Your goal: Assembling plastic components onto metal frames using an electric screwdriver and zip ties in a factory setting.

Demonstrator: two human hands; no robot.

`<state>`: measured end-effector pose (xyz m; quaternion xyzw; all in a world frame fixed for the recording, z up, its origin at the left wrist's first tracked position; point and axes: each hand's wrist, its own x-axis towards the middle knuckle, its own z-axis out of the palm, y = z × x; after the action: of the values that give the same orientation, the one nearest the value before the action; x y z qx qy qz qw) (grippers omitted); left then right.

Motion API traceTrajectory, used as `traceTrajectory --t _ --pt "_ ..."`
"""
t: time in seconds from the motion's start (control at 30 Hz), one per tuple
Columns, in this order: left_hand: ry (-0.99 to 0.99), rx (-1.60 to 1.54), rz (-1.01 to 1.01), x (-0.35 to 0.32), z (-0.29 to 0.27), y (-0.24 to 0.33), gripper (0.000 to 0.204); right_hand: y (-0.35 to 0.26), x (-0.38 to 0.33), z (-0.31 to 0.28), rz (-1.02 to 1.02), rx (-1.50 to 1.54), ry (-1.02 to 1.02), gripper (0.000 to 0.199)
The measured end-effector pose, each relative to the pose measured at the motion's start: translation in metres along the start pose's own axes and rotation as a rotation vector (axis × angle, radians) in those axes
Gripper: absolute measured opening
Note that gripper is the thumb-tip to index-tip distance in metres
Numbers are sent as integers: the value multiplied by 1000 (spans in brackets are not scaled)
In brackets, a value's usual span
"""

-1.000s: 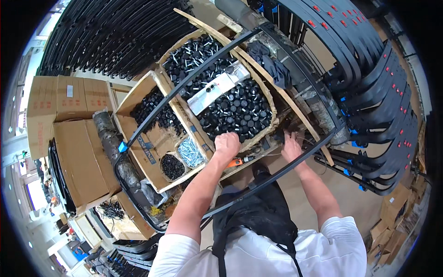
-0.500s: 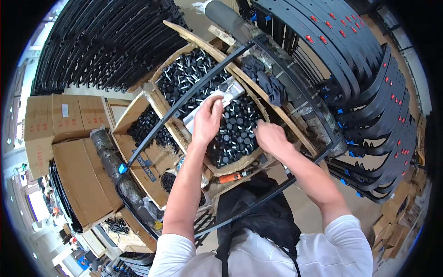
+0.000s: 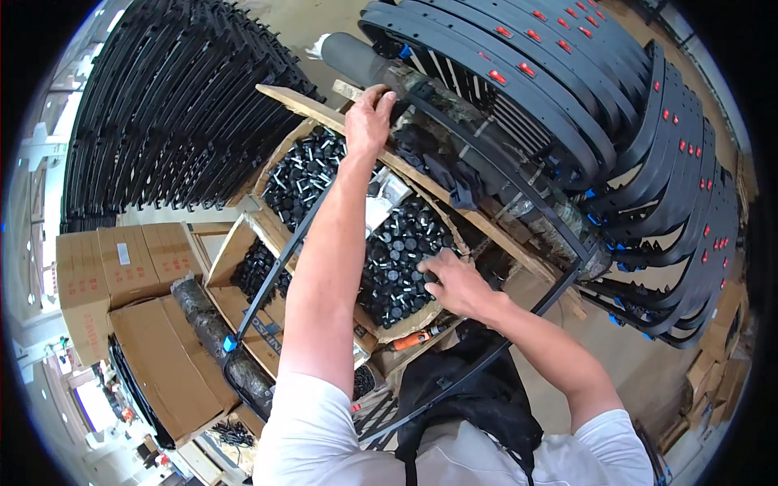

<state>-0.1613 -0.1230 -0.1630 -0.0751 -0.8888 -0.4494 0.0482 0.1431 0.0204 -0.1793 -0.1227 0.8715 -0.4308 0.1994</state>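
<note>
A black metal frame [image 3: 480,136] lies slantwise across the boxes in front of me. At its far bar, close to the far corner, my left hand [image 3: 369,125] is closed with bent fingers; what is inside them is hidden. My right hand [image 3: 458,282] is low over the nearer box of black-headed bolts [image 3: 397,257], at its right side. Thumb and forefinger there close around a dark, round-headed bolt [image 3: 428,278], partly covered by the fingers. More bolts with bright shanks [image 3: 304,174] fill the farther compartment. A clear plastic bag [image 3: 387,198] lies between the two heaps.
Stacked black frames [image 3: 178,105] stand at the far left, and curved black parts with red clips [image 3: 519,61] at the right. Brown cartons [image 3: 166,344] are on the left. An orange-handled tool [image 3: 412,339] lies by the box's near edge. A wooden plank [image 3: 304,109] runs behind the boxes.
My left hand has gone from above the plastic bag to the frame's far bar. My right hand has shifted slightly left and nearer over the bolts. The whole view has shifted.
</note>
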Motion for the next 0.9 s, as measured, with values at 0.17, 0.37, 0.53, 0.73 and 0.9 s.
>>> traceTrajectory --t 0.17,0.37,0.53,0.73,0.9 --pt "-55 28 87 -1 6 -12 37 -13 -63 -66 35 196 74 31" --pt "-57 35 245 -6 15 -6 39 -12 -126 -108 271 292 212 31" --pt "-184 -92 227 2 11 -24 34 -2 -160 -126 338 196 432 32" --pt "-128 -7 308 6 13 -24 29 30 -180 -142 403 -56 649 35" --pt "-121 -323 160 -1 17 -19 32 43 -185 -148 400 -189 640 34"
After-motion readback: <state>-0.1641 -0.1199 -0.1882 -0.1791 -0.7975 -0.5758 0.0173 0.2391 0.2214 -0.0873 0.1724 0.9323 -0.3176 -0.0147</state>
